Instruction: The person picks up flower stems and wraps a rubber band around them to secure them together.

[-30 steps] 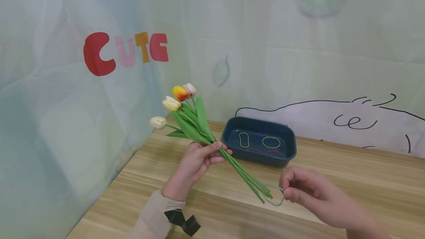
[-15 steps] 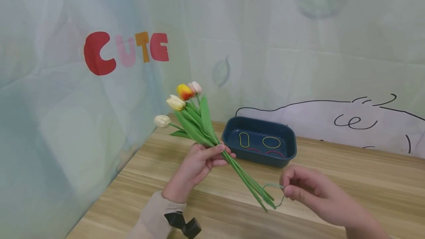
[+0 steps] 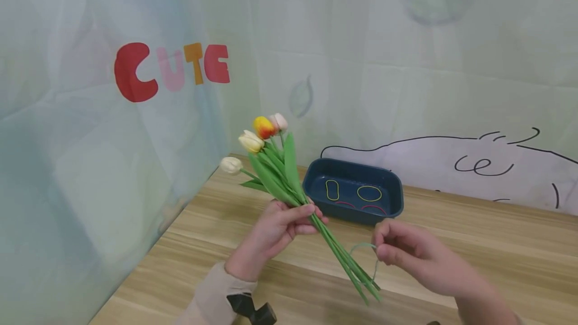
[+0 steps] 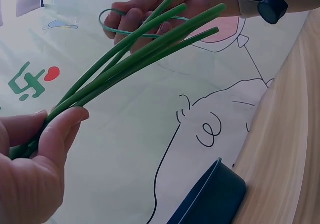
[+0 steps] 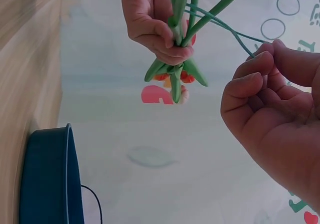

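In the head view my left hand (image 3: 289,228) grips a bunch of tulips (image 3: 282,174) by the green stems, thumb across them. The blooms, white, cream, yellow-orange and pale pink, point up and left; the stem ends slant down to the right. Between thumb and forefinger my right hand (image 3: 413,255) pinches a thin green rubber band (image 3: 363,244). Its loop stretches around the lower stems, below the left hand. The right wrist view shows the band (image 5: 235,32) pulled taut between stems and fingertips, its strands crossing.
Behind the hands a dark blue tray (image 3: 356,213) stands on the wooden table (image 3: 189,245). Inside it lie yellow rubber bands (image 3: 326,190) and red rubber bands (image 3: 373,207). A printed cloth (image 3: 361,74) hangs close behind the tray and along the left.
My left hand and the tulips have moved right and slightly down, so the stems reach farther through the band. My right hand has shifted slightly left and up, drawing the band along the stems.
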`<control>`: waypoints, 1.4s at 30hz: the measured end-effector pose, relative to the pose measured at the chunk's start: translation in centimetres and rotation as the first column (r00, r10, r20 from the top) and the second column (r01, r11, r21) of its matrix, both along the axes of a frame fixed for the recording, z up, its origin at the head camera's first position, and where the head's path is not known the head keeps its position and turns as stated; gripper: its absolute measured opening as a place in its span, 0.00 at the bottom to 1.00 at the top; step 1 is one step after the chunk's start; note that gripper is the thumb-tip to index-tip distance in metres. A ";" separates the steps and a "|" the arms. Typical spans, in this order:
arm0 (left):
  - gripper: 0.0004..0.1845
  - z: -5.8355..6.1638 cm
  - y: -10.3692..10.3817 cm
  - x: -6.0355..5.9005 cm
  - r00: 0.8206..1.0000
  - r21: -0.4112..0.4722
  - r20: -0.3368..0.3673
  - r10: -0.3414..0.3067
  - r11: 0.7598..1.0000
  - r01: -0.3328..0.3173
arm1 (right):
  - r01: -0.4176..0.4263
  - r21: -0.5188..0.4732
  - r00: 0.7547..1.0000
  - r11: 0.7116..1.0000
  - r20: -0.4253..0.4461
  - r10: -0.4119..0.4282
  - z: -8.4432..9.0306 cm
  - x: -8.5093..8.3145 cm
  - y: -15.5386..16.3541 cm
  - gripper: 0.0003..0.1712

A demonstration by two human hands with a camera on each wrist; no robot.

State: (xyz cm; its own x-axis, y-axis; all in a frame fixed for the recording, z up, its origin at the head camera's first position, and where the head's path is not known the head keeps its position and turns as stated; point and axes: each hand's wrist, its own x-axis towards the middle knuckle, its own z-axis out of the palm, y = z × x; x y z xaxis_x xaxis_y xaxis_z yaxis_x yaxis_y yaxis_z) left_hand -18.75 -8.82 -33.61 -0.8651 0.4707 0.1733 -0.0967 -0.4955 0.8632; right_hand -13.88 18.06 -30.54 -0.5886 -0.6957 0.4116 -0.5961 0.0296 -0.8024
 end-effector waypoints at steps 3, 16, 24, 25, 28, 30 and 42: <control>0.14 -0.2 0.2 0.1 1.000 -0.009 -0.007 -0.019 1.000 0.019 | 0.017 0.012 0.999 1.000 0.029 -0.018 0.0 -0.2 -0.3 0.17; 0.09 -0.4 0.9 0.5 0.996 -0.003 -0.036 -0.082 0.997 0.082 | -0.023 -0.025 0.999 0.999 0.027 0.024 -0.8 -1.9 -1.4 0.11; 0.08 -0.5 1.1 0.8 0.993 0.000 -0.035 -0.112 0.994 0.112 | -0.036 -0.043 0.999 0.998 0.017 0.037 -1.0 -3.0 -1.9 0.07; 0.08 -0.4 1.2 0.9 0.993 0.001 -0.030 -0.115 0.993 0.115 | -0.033 -0.041 0.999 0.999 0.017 0.034 -0.9 -3.1 -2.0 0.07; 0.10 -0.2 1.3 1.1 0.992 0.002 -0.009 -0.126 0.992 0.126 | -0.025 -0.039 1.000 0.999 0.017 0.026 -0.8 -3.3 -2.3 0.06; 0.10 -0.2 1.3 1.3 0.991 0.009 -0.006 -0.131 0.991 0.131 | -0.017 -0.040 1.000 0.999 0.024 0.017 -0.7 -3.4 -2.5 0.05; 0.08 -0.4 1.7 1.7 0.986 0.039 -0.037 -0.161 0.986 0.162 | 0.032 -0.030 0.997 0.999 0.076 -0.030 -0.5 -4.0 -3.6 0.03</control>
